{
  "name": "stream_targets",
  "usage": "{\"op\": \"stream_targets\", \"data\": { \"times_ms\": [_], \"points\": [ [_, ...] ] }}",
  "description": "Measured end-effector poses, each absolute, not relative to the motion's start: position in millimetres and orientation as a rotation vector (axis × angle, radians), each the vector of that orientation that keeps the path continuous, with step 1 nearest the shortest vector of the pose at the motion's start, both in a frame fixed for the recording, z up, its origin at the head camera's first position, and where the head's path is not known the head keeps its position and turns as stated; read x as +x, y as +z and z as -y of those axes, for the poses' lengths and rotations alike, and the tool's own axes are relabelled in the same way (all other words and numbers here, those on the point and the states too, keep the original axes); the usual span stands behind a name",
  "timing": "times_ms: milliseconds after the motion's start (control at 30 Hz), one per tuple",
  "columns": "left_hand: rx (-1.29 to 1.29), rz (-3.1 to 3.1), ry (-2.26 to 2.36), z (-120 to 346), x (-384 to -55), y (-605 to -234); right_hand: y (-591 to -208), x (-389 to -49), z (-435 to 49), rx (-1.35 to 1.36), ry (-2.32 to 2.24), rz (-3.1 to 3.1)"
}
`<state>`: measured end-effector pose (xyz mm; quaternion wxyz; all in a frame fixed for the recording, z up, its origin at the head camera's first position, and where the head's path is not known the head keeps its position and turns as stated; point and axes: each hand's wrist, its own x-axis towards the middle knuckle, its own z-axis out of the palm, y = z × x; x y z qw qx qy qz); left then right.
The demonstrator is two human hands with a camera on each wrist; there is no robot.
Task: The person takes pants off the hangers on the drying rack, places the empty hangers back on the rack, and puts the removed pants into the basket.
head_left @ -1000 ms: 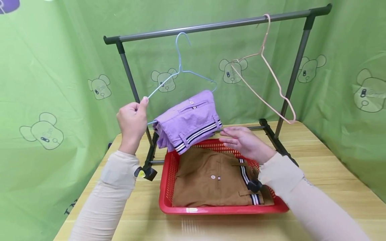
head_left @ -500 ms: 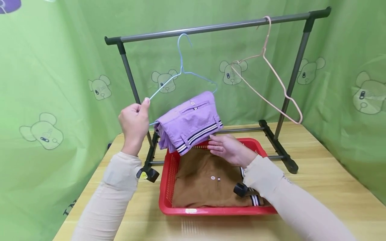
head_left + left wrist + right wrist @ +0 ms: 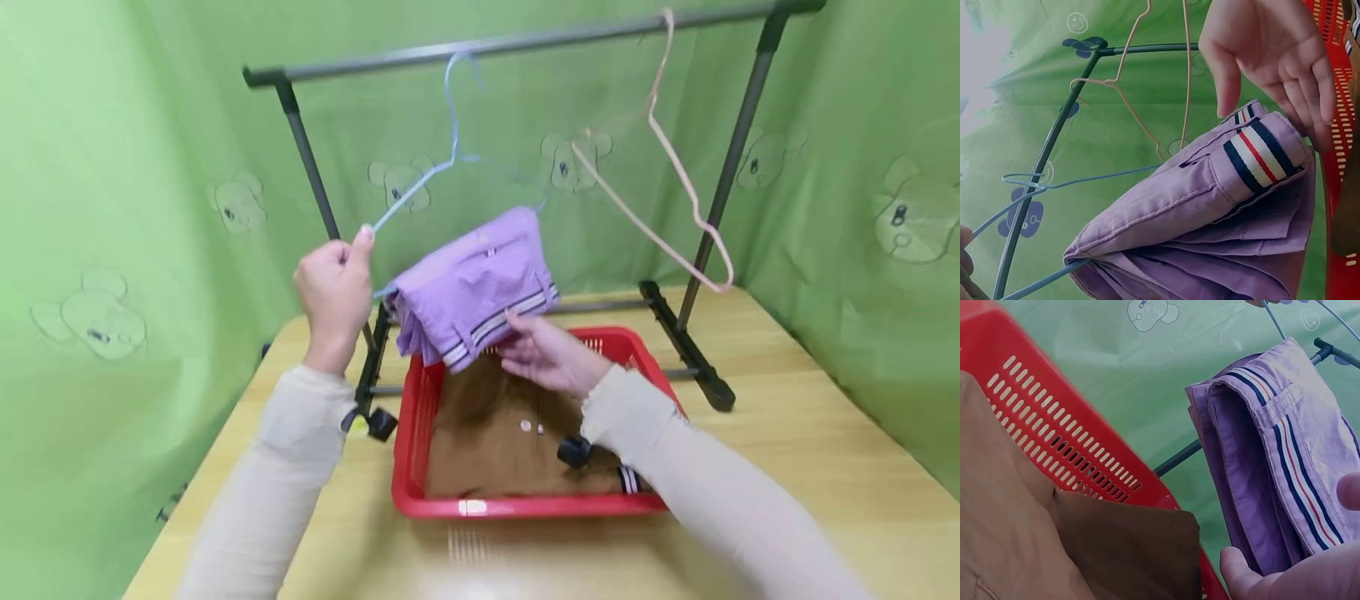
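The lilac trousers (image 3: 468,287) hang folded over the bottom bar of the blue wire hanger (image 3: 408,195), tilted, lower toward your left, with the striped waistband (image 3: 1300,478) facing down and toward you. The likeliest trouble is a slide: with the bar sloping and the cloth bunched into pleats at its left end, the folded bundle could creep further down that way. If more weight hangs on the waistband side than behind, the fold could also slip off the bar altogether. The hook overlaps the dark metal rail (image 3: 555,40), but you can't tell whether the rail bears it — if it doesn't, a loosened left grip would let everything drop.

The trousers sit between your hands, just beside the left and right up against the other. Your left hand (image 3: 332,292) grips the left corner of the hanger in a fist, thumb uppermost along the wire. Your right hand (image 3: 551,358) is at the waistband's lower edge, thumb and fingers apart and loosely extended; whether they press the fabric can't be told.

Below is a red plastic basket (image 3: 540,507), with brown trousers (image 3: 487,437) lying in it. A pink wire hanger (image 3: 678,171) hangs bare to the right, and a green curtain (image 3: 112,192) surrounds the wooden table (image 3: 810,467).
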<state>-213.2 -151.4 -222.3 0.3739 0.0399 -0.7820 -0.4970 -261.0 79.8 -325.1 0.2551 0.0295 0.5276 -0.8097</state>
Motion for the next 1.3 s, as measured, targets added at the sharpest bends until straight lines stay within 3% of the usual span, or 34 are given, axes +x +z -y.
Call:
{"op": "stream_targets", "data": {
  "times_ms": [667, 1300],
  "points": [
    [0.037, 1.960, -1.296, 139, -212, -223, -328, -268, -70, 0.296, -2.368, -1.066],
    [0.024, 1.935, -1.294, 137, -215, -222, -321, -277, -56, 0.300, -2.558, -0.716]
  ]
}}
